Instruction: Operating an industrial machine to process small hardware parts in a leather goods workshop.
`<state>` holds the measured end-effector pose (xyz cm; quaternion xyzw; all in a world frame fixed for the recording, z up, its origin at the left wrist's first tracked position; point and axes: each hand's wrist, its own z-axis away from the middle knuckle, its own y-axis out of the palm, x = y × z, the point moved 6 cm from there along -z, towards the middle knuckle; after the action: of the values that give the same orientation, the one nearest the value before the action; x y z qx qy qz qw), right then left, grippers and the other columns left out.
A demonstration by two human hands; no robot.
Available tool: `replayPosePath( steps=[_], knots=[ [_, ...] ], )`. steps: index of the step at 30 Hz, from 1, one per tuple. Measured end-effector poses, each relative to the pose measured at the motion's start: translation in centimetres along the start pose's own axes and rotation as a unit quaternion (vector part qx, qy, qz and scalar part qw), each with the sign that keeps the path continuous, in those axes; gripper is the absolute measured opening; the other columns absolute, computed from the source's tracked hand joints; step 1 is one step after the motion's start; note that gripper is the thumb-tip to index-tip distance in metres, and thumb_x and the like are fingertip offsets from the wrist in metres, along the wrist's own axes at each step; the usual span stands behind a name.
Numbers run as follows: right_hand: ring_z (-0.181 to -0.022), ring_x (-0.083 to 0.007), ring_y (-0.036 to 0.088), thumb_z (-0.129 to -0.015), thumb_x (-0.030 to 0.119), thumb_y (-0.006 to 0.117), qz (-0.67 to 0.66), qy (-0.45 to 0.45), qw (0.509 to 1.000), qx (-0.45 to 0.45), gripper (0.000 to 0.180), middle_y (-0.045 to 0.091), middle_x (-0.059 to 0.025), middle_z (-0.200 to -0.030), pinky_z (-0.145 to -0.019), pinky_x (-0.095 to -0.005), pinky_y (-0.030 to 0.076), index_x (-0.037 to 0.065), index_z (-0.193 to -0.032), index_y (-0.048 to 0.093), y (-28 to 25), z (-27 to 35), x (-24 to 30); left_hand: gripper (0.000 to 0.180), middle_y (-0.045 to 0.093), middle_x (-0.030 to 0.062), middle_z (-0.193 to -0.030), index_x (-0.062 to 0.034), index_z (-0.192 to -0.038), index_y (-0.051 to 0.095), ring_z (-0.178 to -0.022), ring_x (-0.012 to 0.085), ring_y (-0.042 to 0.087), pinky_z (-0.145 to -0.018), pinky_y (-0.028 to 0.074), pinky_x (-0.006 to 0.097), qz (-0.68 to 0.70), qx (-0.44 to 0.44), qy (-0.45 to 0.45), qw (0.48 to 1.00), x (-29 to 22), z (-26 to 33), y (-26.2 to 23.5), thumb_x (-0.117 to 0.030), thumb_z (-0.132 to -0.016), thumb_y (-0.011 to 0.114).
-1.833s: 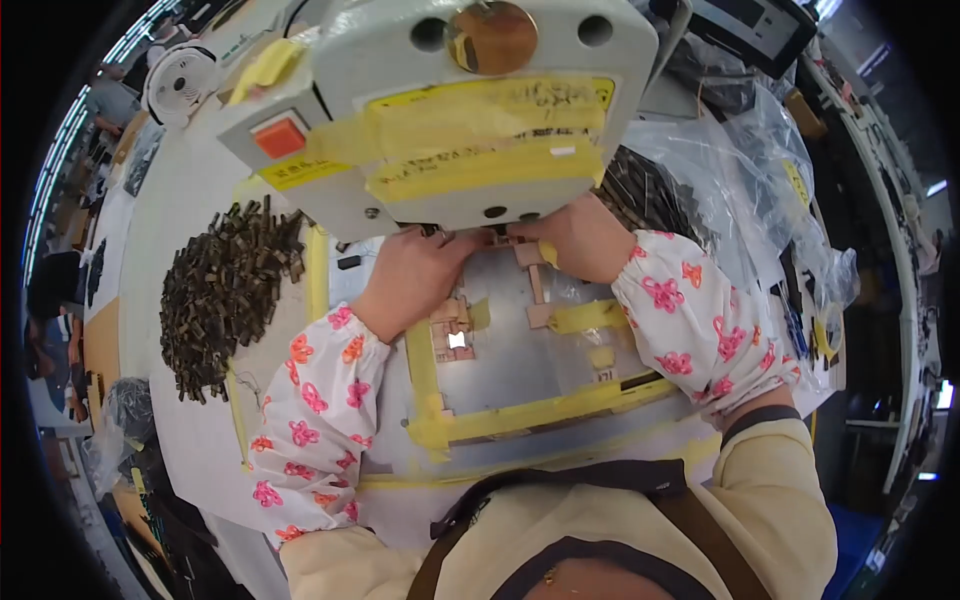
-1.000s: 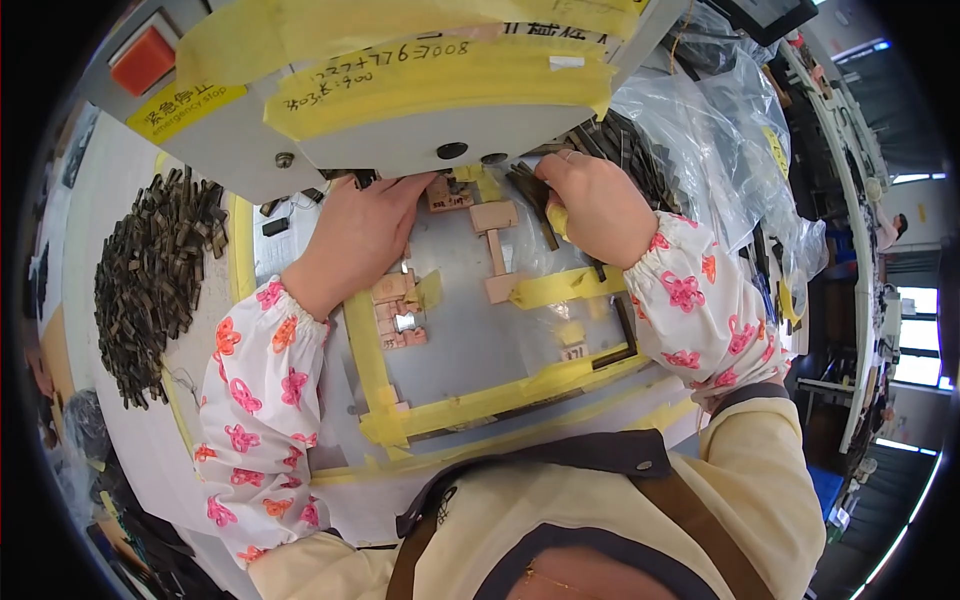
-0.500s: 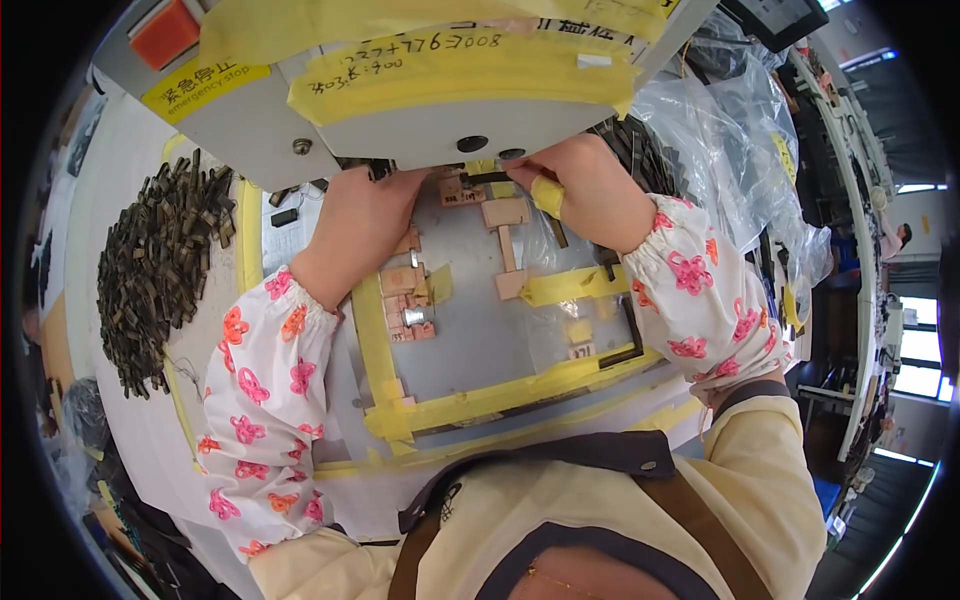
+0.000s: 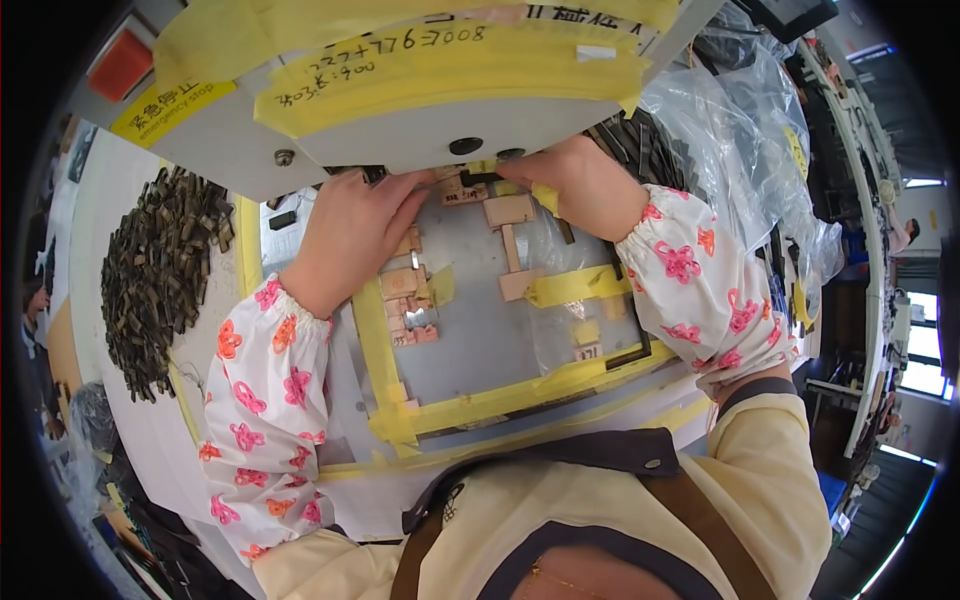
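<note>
My left hand [image 4: 352, 235] and my right hand [image 4: 580, 180] reach together under the overhanging grey machine head [image 4: 400, 110]. Their fingertips meet at a small pinkish-tan block [image 4: 462, 190] on the grey metal work plate [image 4: 480, 340]. What the fingers grip is hidden by the machine's edge. More tan blocks [image 4: 508, 245] and a stack of small ones [image 4: 405, 305] are fixed on the plate, which is framed with yellow tape strips [image 4: 500, 395]. Both forearms wear white sleeve covers with pink flowers.
A heap of small dark metal parts [image 4: 155, 275] lies on the white bench at the left. Clear plastic bags [image 4: 745, 130] with dark parts sit at the right. An orange button [image 4: 120, 65] and a yellow label are on the machine's upper left.
My head has come closer to the machine, so it fills the top of the view. Both hands have stayed at the plate's far edge under the machine head, shifting only slightly.
</note>
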<state>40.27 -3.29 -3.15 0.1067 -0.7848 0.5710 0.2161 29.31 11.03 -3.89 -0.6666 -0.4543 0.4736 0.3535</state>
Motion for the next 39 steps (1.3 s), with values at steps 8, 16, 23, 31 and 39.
replayPosePath(
  steps=[8, 16, 23, 31, 39],
  knots=[
    [-0.084, -0.0349, 0.059, -0.068, -0.001, 0.058, 0.008, -0.032, 0.997, -0.074, 0.025, 0.061, -0.0143, -0.091, -0.071, -0.0404, 0.049, 0.002, -0.091, 0.066, 0.5, -0.4, 0.5, 0.037, 0.059, 0.0074, -0.076, -0.0139, -0.101, 0.065, -0.070, 0.0283, 0.057, -0.061, 0.046, 0.036, -0.012, -0.057, 0.109, 0.992, -2.0, -0.5, -0.5, 0.000, -0.068, 0.061],
    [-0.079, -0.0343, 0.058, -0.067, 0.000, 0.060, -0.040, 0.056, 0.995, -0.077, 0.023, 0.062, -0.0131, -0.086, -0.067, -0.0406, 0.048, 0.007, -0.088, 0.066, 1.4, -0.3, 0.3, 0.036, 0.057, 0.0064, -0.076, -0.0160, -0.101, 0.065, -0.068, 0.0272, 0.056, -0.059, 0.045, 0.036, -0.025, -0.055, 0.100, 0.993, -2.2, -0.5, -0.4, 0.000, -0.070, 0.059],
    [-0.078, -0.0334, 0.059, -0.064, 0.000, 0.060, 0.025, -0.044, 0.996, -0.067, 0.023, 0.062, -0.0127, -0.083, -0.066, -0.0400, 0.049, 0.008, -0.085, 0.067, 0.9, -0.7, 0.7, 0.030, 0.059, 0.0036, -0.079, -0.0168, -0.101, 0.063, -0.071, 0.0264, 0.056, -0.065, 0.044, 0.035, -0.034, -0.038, 0.075, 0.996, -1.2, 0.1, -0.2, -0.002, -0.075, 0.059],
    [-0.077, -0.0313, 0.060, -0.065, 0.003, 0.061, 0.106, -0.057, 0.992, -0.050, 0.018, 0.060, -0.0126, -0.077, -0.067, -0.0395, 0.050, 0.007, -0.082, 0.066, 0.8, -1.4, 1.9, 0.032, 0.061, 0.0027, -0.077, -0.0185, -0.101, 0.064, -0.067, 0.0249, 0.056, -0.067, 0.044, 0.036, -0.031, -0.054, 0.078, 0.995, -1.1, 0.1, -0.1, -0.008, -0.071, 0.061],
    [-0.076, -0.0317, 0.061, -0.066, 0.005, 0.061, 0.118, -0.043, 0.991, -0.044, 0.015, 0.060, -0.0126, -0.075, -0.066, -0.0392, 0.050, 0.006, -0.080, 0.065, 1.3, -0.9, 2.3, 0.035, 0.058, 0.0009, -0.079, -0.0206, -0.103, 0.064, -0.070, 0.0231, 0.056, -0.066, 0.044, 0.035, -0.073, -0.052, 0.100, 0.991, -2.1, 0.6, -0.2, -0.009, -0.070, 0.062]
  ],
)
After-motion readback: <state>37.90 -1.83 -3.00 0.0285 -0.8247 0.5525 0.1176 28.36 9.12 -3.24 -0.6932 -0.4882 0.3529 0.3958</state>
